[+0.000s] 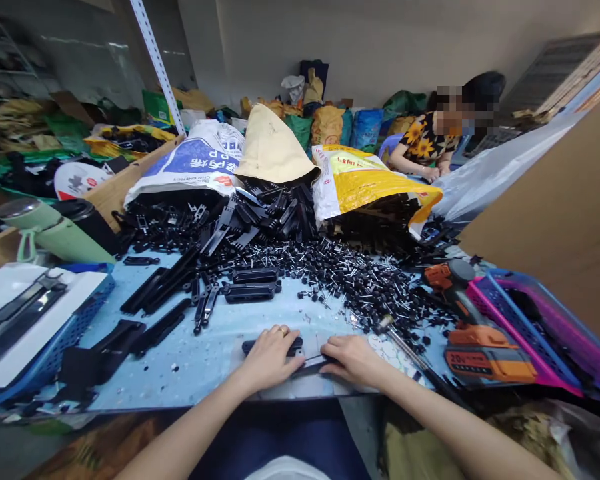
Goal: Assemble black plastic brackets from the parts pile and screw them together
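At the table's front edge, my left hand (274, 355) is curled over a long black plastic part (249, 347), whose ends stick out on both sides. My right hand (353, 360) pinches the end of a narrow dark strip (314, 361) that runs across to my left thumb. How the strip meets the black part is hidden under my fingers. Beyond my hands lies a wide heap of black-headed metal pins (340, 267). Finished-looking black folding pieces (253, 290) rest behind my left hand. A hammer (405, 343) lies right of my right hand.
An orange cordless drill (473, 327) and pink and blue baskets (500, 327) stand right. Sacks (275, 143) spill black parts at the back. A green bottle (55, 230) and a blue basket (75, 327) with a white board are left. Another person (425, 143) sits beyond.
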`<action>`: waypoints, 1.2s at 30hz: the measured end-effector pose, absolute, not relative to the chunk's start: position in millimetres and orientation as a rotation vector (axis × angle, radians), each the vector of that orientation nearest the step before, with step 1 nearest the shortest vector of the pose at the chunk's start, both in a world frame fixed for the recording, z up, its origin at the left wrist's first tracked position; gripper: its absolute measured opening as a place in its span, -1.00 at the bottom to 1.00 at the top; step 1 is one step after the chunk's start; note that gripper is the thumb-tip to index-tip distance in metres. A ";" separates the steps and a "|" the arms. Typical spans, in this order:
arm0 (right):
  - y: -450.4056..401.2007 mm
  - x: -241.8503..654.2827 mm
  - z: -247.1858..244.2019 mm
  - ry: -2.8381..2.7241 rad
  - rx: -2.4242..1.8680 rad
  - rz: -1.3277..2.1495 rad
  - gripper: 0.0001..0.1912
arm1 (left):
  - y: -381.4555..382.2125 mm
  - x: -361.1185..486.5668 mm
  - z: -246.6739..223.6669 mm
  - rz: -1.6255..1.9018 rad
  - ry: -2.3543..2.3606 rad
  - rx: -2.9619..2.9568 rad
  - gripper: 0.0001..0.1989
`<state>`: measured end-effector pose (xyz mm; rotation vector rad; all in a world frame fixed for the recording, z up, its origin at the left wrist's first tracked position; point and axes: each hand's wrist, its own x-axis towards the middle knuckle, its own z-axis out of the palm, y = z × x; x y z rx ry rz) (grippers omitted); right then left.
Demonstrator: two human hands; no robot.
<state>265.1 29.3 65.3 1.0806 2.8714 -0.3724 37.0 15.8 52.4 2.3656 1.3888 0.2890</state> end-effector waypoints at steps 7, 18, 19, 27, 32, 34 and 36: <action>17.2 251.6 70.1 2.910 1.247 -0.100 -0.72 | 8.2 37.4 48.0 0.438 1.388 2.384 -0.46; 28.7 251.0 76.5 2.861 1.302 -0.199 -0.73 | 13.0 37.7 45.4 0.472 1.410 2.325 -0.61; 36.4 252.9 74.8 2.864 1.294 -0.264 -0.70 | 18.3 40.5 47.3 0.452 1.399 2.331 -0.57; 110.1 239.3 48.7 2.794 1.822 -0.304 -0.78 | 116.2 79.3 52.5 0.398 1.610 2.381 -0.77; 99.8 242.0 40.5 2.847 1.809 -0.399 -0.76 | 100.7 44.5 59.2 0.521 1.608 2.369 -0.75; 93.1 241.2 37.5 2.854 1.801 -0.425 -0.70 | 73.4 16.4 66.4 0.615 1.643 2.328 -0.75; 91.2 236.6 34.6 2.850 1.756 -0.441 -0.68 | 44.2 -10.0 73.1 0.741 1.697 2.240 -0.77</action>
